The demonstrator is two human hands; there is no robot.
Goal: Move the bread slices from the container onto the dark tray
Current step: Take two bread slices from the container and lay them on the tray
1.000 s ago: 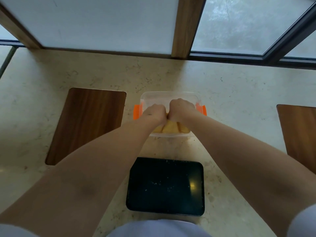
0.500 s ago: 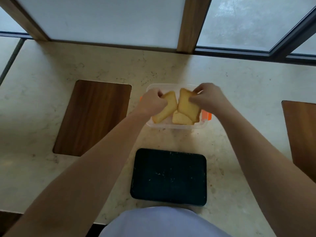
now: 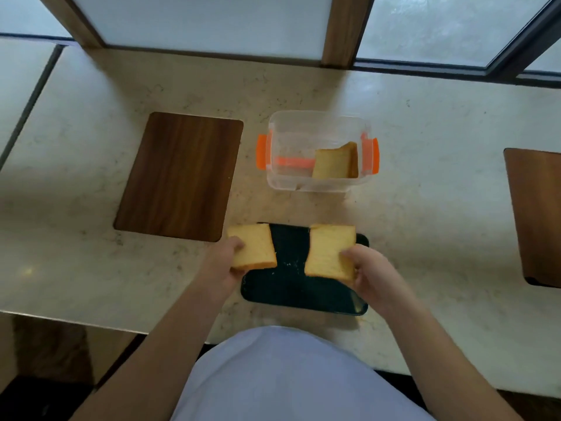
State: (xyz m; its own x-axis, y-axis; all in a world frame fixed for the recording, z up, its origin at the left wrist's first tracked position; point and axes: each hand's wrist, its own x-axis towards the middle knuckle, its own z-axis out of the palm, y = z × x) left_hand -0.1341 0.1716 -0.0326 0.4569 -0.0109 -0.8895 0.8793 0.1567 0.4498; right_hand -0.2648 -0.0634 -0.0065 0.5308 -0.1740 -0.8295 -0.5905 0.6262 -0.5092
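Note:
My left hand [image 3: 223, 262] grips a bread slice [image 3: 253, 246] over the left edge of the dark tray [image 3: 299, 287]. My right hand [image 3: 368, 275] grips a second bread slice [image 3: 329, 252] above the tray's right half. Both slices are held roughly flat; whether they touch the tray I cannot tell. Farther back stands the clear container [image 3: 318, 123] with orange clips, holding more bread [image 3: 335, 162] leaning upright against its right side.
A dark wooden board [image 3: 180, 176] lies left of the container on the marble counter [image 3: 440, 192]. Another wooden board [image 3: 535, 214] is at the right edge. Window frames run along the back. The counter's near edge is by my torso.
Both hands lifted a slice each out of the container and brought them toward me, down over the dark tray. The camera view shifted as well.

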